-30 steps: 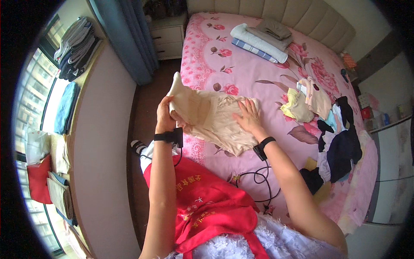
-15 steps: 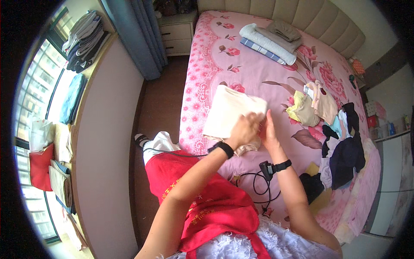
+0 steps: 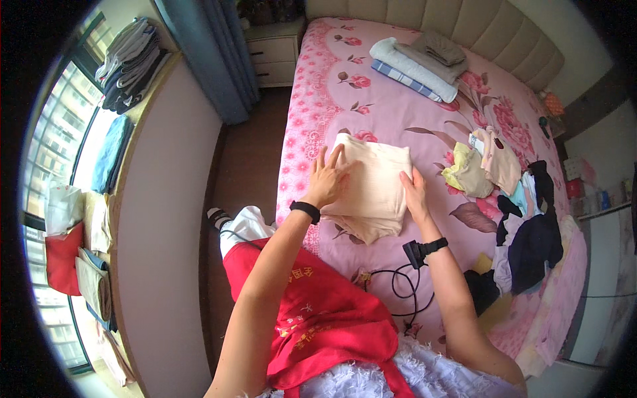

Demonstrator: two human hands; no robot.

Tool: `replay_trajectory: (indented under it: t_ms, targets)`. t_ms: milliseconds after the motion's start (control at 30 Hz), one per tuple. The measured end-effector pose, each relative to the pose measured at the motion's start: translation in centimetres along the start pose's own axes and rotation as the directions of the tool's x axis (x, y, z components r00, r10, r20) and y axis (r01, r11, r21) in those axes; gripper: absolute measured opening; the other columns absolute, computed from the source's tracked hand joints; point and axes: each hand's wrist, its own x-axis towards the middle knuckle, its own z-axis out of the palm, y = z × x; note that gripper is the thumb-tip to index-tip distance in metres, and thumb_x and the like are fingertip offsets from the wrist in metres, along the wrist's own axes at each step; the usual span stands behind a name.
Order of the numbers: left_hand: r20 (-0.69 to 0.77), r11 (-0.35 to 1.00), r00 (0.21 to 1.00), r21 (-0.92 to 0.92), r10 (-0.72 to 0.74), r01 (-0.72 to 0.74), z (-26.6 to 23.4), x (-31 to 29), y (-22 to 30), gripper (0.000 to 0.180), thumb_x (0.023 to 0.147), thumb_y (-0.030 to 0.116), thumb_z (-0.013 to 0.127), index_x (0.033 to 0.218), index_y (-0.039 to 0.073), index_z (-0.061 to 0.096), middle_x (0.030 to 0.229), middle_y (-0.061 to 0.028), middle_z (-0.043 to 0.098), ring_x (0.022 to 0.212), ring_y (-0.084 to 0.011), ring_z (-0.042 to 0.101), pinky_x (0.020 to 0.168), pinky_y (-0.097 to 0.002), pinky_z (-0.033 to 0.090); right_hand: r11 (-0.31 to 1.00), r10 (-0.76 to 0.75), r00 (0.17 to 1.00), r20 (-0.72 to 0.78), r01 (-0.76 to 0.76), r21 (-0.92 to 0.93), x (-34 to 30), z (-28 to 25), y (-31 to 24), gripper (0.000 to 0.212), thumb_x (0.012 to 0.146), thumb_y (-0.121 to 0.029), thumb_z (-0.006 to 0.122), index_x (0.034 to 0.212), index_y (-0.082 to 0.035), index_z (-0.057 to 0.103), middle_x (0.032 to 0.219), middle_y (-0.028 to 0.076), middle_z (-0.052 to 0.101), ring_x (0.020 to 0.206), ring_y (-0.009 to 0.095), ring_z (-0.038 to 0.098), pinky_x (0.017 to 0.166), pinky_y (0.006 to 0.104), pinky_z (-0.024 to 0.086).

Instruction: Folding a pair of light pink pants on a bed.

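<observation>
A cream folded garment lies flat on the pink floral bedsheet, its lower end narrower and uneven. My left hand rests on its left edge, fingers spread over the fabric and holding nothing. At the opposite edge, my right hand touches the garment's side with fingers extended and the thumb toward the cloth. Black bands circle both wrists, and a small black device sits on the right one.
A folded towel stack lies toward the headboard. Loose clothes, including a yellow piece and a dark garment, are heaped at right. A black cable loops near my right forearm. Folded clothes line the windowsill at left.
My left hand has moved left, from the garment's right side to its left edge, and its fingers have spread. The right hand stays at the right edge; the lower part is now uncovered.
</observation>
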Motion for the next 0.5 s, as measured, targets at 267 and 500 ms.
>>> replay_trajectory:
  t_ms: [267, 500]
  targets:
    - [0.298, 0.998, 0.954, 0.066, -0.029, 0.010, 0.5, 1.9, 0.6, 0.077, 0.075, 0.046, 0.071, 0.143, 0.033, 0.037, 0.157, -0.0086, 0.012, 0.144, -0.0384, 0.005, 0.111, -0.0619, 0.015, 0.931, 0.285, 0.930, -0.233, -0.327, -0.165, -0.9, 1.0, 1.3, 0.050, 0.086, -0.019, 0.065, 0.125, -0.002, 0.040, 0.104, 0.014, 0.060, 0.091, 0.024, 0.059, 0.080, 0.0355, 0.046]
    - [0.357, 0.989, 0.930, 0.144, -0.085, 0.035, 0.8, 1.9, 0.2, 0.086, 0.072, 0.054, 0.071, 0.145, 0.036, 0.030, 0.157, -0.0109, 0.010, 0.144, -0.0395, 0.004, 0.111, -0.0613, 0.013, 0.915, 0.119, 0.961, -0.251, -0.205, -0.348, -4.9, 3.9, -0.9, 0.058, 0.084, -0.022, 0.065, 0.130, -0.004, 0.034, 0.111, 0.025, 0.054, 0.102, 0.039, 0.056, 0.089, 0.0442, 0.043]
